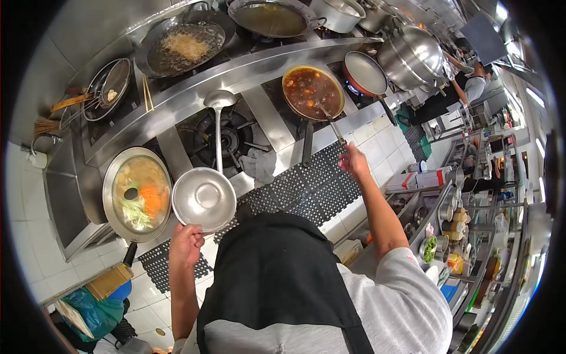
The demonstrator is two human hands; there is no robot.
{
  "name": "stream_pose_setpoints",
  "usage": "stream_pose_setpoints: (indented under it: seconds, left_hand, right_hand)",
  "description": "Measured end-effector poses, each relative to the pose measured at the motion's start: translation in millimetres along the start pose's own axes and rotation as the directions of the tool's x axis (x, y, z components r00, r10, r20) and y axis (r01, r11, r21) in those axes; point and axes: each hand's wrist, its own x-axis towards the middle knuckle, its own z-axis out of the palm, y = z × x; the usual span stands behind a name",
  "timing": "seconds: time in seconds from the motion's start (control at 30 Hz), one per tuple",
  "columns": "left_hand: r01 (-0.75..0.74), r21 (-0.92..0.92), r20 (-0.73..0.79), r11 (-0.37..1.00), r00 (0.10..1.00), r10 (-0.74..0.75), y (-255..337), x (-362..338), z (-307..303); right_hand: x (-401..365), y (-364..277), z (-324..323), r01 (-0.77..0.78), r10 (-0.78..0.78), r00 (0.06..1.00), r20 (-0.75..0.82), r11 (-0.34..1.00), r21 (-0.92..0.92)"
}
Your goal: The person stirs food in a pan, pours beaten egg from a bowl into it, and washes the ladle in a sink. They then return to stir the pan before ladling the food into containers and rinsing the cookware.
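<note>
So the left hand (186,243) has the near rim of a wide steel bowl (205,197) pinched between thumb and curled fingers, and the bowl sits out in front of the apron, by the front edge of the range, with its inside facing up. Just past it there's a long ladle (219,99) lying over the unlit burner (221,138), its handle running down to the bowl's far rim. The right hand (354,161) is over on the other side, fingers bent, right at the end of a thin metal utensil (331,124) that dips into a pan of chunky brown sauce (312,88). Honestly can't tell if it's properly gripping that handle or only touching it. That pan sits on the range to the right of the burner, with its own dark handle (307,143) pointing back at the person. To the left of the bowl, really close, is a pan (113,221) full of broth with orange and pale green shredded veg. A grey cloth (258,166) is bunched up on the front edge near the burner. Back row has a wok (147,59) with something golden in bubbling oil, and a pair of chopsticks (148,94) is lying near it.
</note>
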Motion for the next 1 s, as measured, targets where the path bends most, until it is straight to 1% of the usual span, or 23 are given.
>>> stream_pose_setpoints:
  seconds: [0.03, 0.1, 0.17, 0.23, 0.3, 0.33, 0.37, 0.43, 0.53, 0.57, 0.6, 0.63, 0.67, 0.7, 0.73, 0.77, 0.8, 0.83, 0.87, 0.9, 1.0]
  left_hand:
    - [-0.011, 0.006, -0.008, 1.0, 1.0, 0.011, 4.4, -4.2, 1.9]
    - [-0.036, 0.015, -0.033, 0.999, 0.999, 0.036, 12.0, -17.7, 8.1]
    - [-0.026, 0.012, -0.019, 1.0, 0.999, 0.026, 11.3, -25.3, -4.8]
    - [-0.021, -0.005, -0.035, 1.0, 0.999, 0.021, 7.5, -43.4, -15.6]
    - [-0.051, -0.027, -0.101, 0.998, 0.994, 0.048, 10.8, -72.3, -24.2]
    - [-0.034, -0.034, -0.098, 0.999, 0.995, 0.031, 13.5, -88.6, -33.8]
    - [-0.072, -0.001, -0.174, 0.997, 0.982, 0.07, 17.2, -107.8, -34.0]
    - [-0.07, 0.004, -0.186, 0.998, 0.98, 0.069, 15.2, -127.2, -74.9]
    - [-0.07, 0.006, -0.19, 0.998, 0.979, 0.07, 49.3, -165.0, -61.8]
    - [-0.108, 0.019, -0.225, 0.994, 0.968, 0.11, 55.1, -171.4, -62.5]
    - [-0.149, 0.029, -0.259, 0.988, 0.954, 0.151, 61.1, -177.1, -65.6]
    - [-0.189, 0.039, -0.293, 0.981, 0.936, 0.192, 69.6, -182.3, -67.6]
    - [-0.254, 0.069, -0.324, 0.965, 0.909, 0.263, 79.0, -187.7, -57.7]
    - [-0.284, 0.088, -0.312, 0.955, 0.903, 0.297, 88.3, -188.1, -66.1]
    - [-0.311, 0.105, -0.303, 0.945, 0.895, 0.328, 98.1, -188.8, -79.0]
    - [-0.334, 0.122, -0.297, 0.935, 0.886, 0.355, 108.0, -190.4, -90.5]
    - [-0.383, 0.122, -0.3, 0.915, 0.865, 0.402, 120.1, -194.1, -89.2]
    - [-0.4, 0.142, -0.348, 0.906, 0.836, 0.423, 130.9, -193.5, -106.4]
    - [-0.437, 0.138, -0.328, 0.889, 0.827, 0.457, 143.4, -195.2, -118.7]
    - [-0.473, 0.137, -0.313, 0.87, 0.813, 0.492, 155.9, -196.7, -130.8]
    - [-0.503, 0.18, -0.361, 0.846, 0.766, 0.532, 198.2, -192.7, -172.0]
  right_hand:
    - [-6.6, 17.7, -5.0, -0.037, 0.037, 0.999, 0.01, 0.999, -0.006]
    - [-17.7, 59.5, -13.5, -0.123, 0.121, 0.989, 0.087, 0.992, 0.023]
    - [-27.9, 96.9, -11.3, -0.258, 0.263, 0.96, 0.092, 0.964, -0.058]
    - [-40.9, 124.2, -4.4, -0.293, 0.318, 0.937, 0.145, 0.941, -0.166]
    - [-43.3, 153.7, 12.0, -0.246, 0.293, 0.936, 0.193, 0.94, -0.236]
    - [-49.5, 160.6, 28.2, -0.274, 0.316, 0.929, 0.194, 0.937, -0.215]
    - [-54.9, 168.9, 40.9, -0.304, 0.339, 0.922, 0.188, 0.933, -0.192]
    - [-47.0, 224.8, 55.8, -0.291, 0.315, 0.909, 0.271, 0.948, -0.128]
    - [-81.5, 280.5, 73.8, -0.311, 0.348, 0.875, 0.336, 0.937, -0.16]
    - [-97.2, 295.2, 75.2, -0.335, 0.404, 0.851, 0.337, 0.91, -0.245]
    - [-99.0, 335.4, 71.7, -0.452, 0.478, 0.802, 0.357, 0.877, -0.159]
    - [-128.8, 329.9, 72.8, -0.408, 0.487, 0.814, 0.316, 0.867, -0.286]
    - [-133.9, 374.6, 63.5, -0.374, 0.448, 0.832, 0.328, 0.888, -0.266]
    - [-148.8, 398.4, 54.4, -0.362, 0.428, 0.843, 0.327, 0.899, -0.245]
    - [-176.2, 391.6, 46.2, -0.446, 0.517, 0.82, 0.245, 0.846, -0.292]
    - [-194.7, 394.2, 39.7, -0.57, 0.601, 0.777, 0.186, 0.798, -0.197]
    - [-209.4, 404.0, 34.2, -0.676, 0.683, 0.718, 0.136, 0.73, -0.097]
    - [-218.3, 418.9, 31.4, -0.693, 0.701, 0.707, 0.087, 0.713, -0.111]
    - [-226.1, 436.4, 27.5, -0.71, 0.718, 0.695, 0.039, 0.694, -0.122]
    - [-236.5, 439.6, 26.7, -0.727, 0.735, 0.678, 0.015, 0.674, -0.13]
    - [-253.6, 441.1, 40.8, -0.721, 0.727, 0.683, 0.065, 0.686, -0.093]
